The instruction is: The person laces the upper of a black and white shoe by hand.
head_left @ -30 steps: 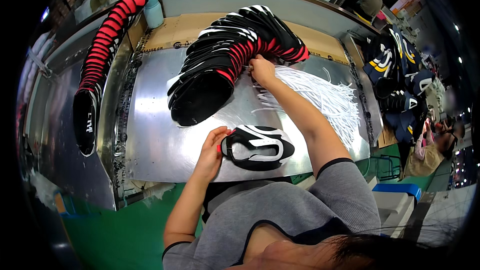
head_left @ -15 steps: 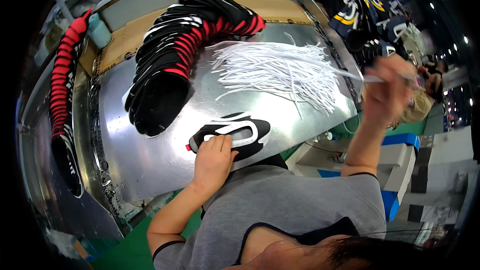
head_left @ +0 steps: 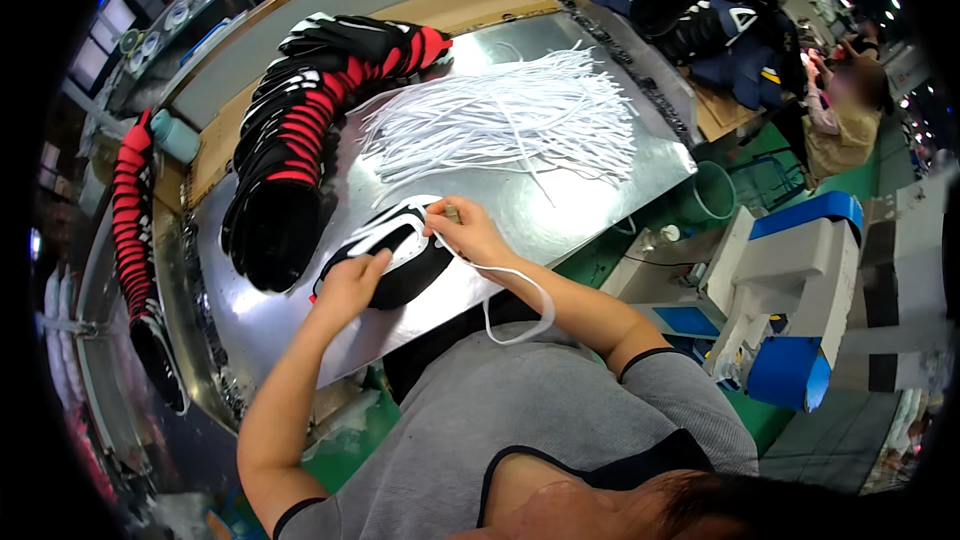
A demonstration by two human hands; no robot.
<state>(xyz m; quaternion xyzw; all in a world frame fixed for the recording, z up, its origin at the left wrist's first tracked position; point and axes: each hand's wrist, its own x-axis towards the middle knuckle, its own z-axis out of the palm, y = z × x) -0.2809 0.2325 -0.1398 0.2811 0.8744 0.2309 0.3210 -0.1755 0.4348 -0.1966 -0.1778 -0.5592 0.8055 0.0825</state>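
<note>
A black and white shoe upper (head_left: 412, 278) lies at a slant near the front edge of the metal table (head_left: 655, 158). My left hand (head_left: 348, 290) is closed over its left end, thumb on top by the white-edged opening. At the upper's far right end, my right hand (head_left: 468, 236) pinches a white shoelace (head_left: 546, 308) close to the white edging. The rest of the lace loops down past my right wrist toward my lap. Whether its tip passes through an eyelet is too small to tell.
Beyond the upper lies a heap of white shoelaces (head_left: 500, 125). A curved row of nested black and red uppers (head_left: 285, 145) stands left of it. Another such row (head_left: 130, 215) lies further left, near a pale blue bottle (head_left: 178, 137). A white and blue machine (head_left: 790, 250) stands right.
My right hand has come from the far right to the shoe upper, bringing a white lace. The upper has turned and shifted left under my left hand. The whole view has swung slightly.
</note>
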